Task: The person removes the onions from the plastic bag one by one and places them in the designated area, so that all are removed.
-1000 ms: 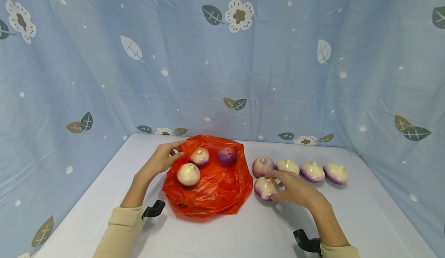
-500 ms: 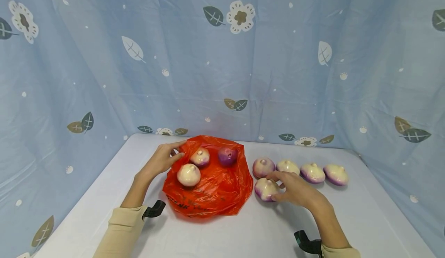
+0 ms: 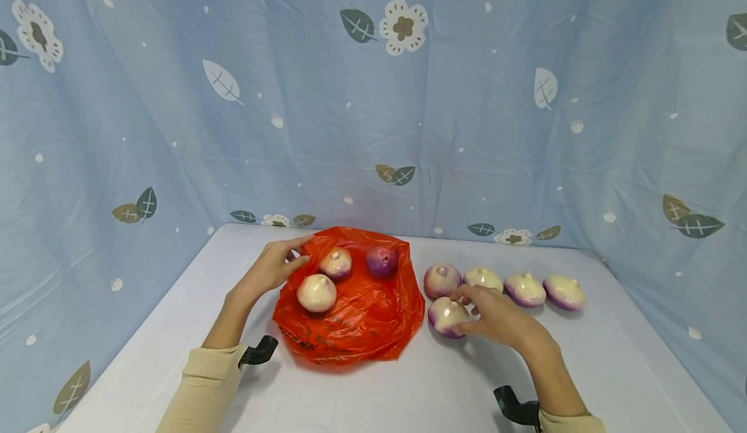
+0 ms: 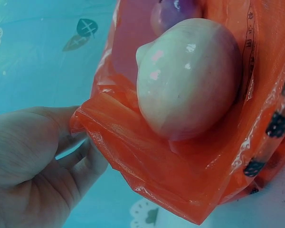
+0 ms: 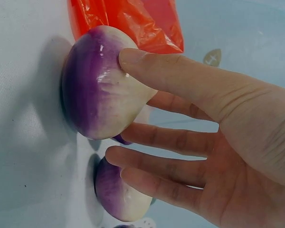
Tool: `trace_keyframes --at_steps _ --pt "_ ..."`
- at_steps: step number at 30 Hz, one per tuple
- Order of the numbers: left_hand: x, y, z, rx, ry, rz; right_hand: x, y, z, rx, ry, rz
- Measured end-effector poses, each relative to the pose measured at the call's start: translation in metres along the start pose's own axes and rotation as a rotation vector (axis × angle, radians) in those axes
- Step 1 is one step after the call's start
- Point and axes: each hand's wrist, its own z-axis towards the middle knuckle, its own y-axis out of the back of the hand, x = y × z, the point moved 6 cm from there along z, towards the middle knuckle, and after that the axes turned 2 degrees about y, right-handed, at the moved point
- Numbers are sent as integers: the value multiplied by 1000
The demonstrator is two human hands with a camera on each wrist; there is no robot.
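Note:
At the left, my left hand (image 3: 270,268) pinches the rim of a thin red plastic bag (image 3: 362,329); the left wrist view shows the bag's edge (image 4: 85,116) caught between thumb and fingers. Inside the spread bag lie two pale onions (image 3: 317,293) and a purple onion (image 3: 382,262). To the bag's right, my right hand (image 3: 498,316) holds a white-and-purple onion (image 3: 446,317) on the table. In the right wrist view the thumb presses this onion's (image 5: 92,90) near side, and the index finger reaches behind it, partly hidden.
Several more onions stand in a row behind and right of my right hand, from a pinkish one (image 3: 442,280) to a pale one (image 3: 564,292). A white tabletop (image 3: 373,397) lies underneath. A blue patterned curtain (image 3: 327,109) encloses the back and sides.
My right thumb and index finger have shifted slightly on the onion, which has hardly moved. The left hand and the bag stay as they were.

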Motion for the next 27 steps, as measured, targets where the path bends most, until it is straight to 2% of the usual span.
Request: trace_keyframes --at_steps 9,16,22,27 --pt "1 2 -1 -2 -10 -5 1 2 -2 4 1 -8" --pt "1 4 0 -7 -9 -15 2 7 -3 -23 29 3" --pt "1 5 0 -8 9 -14 2 10 -4 -18 12 7" --pt "2 6 -1 -14 -1 -5 6 13 -5 -28 9 9"
